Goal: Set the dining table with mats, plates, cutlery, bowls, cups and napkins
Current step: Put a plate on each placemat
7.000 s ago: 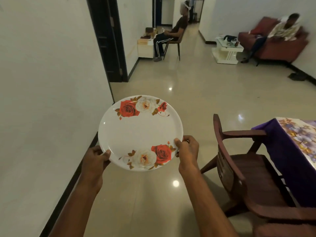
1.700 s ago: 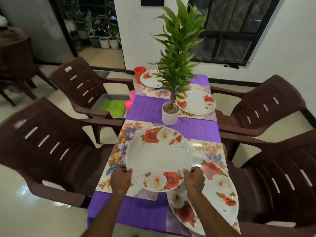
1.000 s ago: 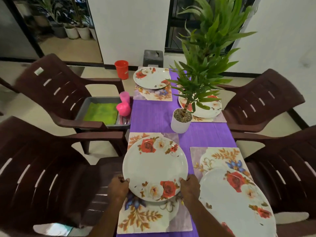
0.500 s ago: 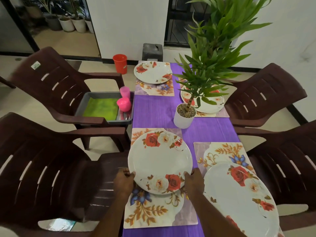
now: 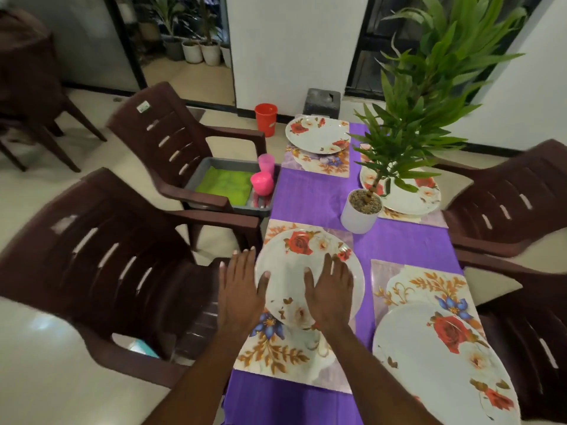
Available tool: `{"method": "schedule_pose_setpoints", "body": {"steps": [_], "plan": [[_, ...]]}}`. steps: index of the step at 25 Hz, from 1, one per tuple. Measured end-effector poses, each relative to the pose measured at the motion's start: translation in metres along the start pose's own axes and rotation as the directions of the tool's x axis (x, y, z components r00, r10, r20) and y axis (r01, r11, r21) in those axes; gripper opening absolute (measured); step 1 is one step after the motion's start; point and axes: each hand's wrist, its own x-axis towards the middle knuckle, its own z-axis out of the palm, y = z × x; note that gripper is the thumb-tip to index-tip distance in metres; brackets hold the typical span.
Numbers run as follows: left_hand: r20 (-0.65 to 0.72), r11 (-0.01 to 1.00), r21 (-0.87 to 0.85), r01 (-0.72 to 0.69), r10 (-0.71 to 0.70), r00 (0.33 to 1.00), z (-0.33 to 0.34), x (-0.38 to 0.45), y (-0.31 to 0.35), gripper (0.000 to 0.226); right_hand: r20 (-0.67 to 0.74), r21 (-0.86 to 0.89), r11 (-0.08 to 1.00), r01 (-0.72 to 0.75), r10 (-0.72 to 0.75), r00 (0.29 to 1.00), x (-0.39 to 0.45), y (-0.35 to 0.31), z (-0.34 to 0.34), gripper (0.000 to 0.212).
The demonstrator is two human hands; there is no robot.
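A white plate with red roses (image 5: 306, 259) lies on the near-left floral mat (image 5: 285, 354) of the purple-clothed table (image 5: 310, 197). My left hand (image 5: 241, 289) hovers flat over the plate's left rim, fingers spread, holding nothing. My right hand (image 5: 329, 289) is flat over the plate's right half, fingers apart, also holding nothing. Three more rose plates sit on mats: near right (image 5: 441, 360), far left (image 5: 317, 134), far right (image 5: 411, 191).
A potted green plant in a white pot (image 5: 360, 211) stands mid-table. On the far-left chair (image 5: 165, 139) a grey tray (image 5: 199, 176) holds green napkins (image 5: 225, 185) and pink cups (image 5: 262, 180). A red cup (image 5: 265, 119) stands on the floor. Brown chairs line both sides.
The plate was carried in, lowered onto the near-left mat and let go. Both hands opened and now lie flat above it.
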Motion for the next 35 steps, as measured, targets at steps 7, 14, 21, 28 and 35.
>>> {"method": "schedule_pose_setpoints", "body": {"steps": [7, 14, 21, 28, 35], "plan": [[-0.306, 0.964, 0.108, 0.243, -0.2, 0.931, -0.124, -0.065, -0.105, 0.065, 0.119, 0.185, 0.833, 0.522, -0.546, 0.829, -0.05, -0.175, -0.002, 0.074], [-0.492, 0.87, 0.161, 0.466, -0.339, 0.802, -0.275, -0.074, -0.25, 0.066, 0.062, 0.235, 0.605, 0.76, -0.79, 0.61, -0.098, -0.374, 0.008, 0.075], [-0.471, 0.847, 0.117, 0.519, -0.413, 0.78, -0.372, -0.097, -0.428, 0.069, 0.106, 0.274, 0.554, 0.786, -0.83, 0.548, -0.164, -0.569, 0.06, 0.074], [-0.433, 0.881, 0.107, 0.461, -0.376, 0.819, -0.434, -0.03, -0.561, 0.068, 0.124, 0.245, 0.619, 0.746, -0.783, 0.609, -0.152, -0.71, 0.107, 0.075], [-0.333, 0.933, 0.159, 0.322, -0.257, 0.907, -0.446, 0.145, -0.682, 0.068, 0.105, 0.291, 0.738, 0.608, -0.657, 0.747, -0.06, -0.844, 0.202, 0.075]]}}
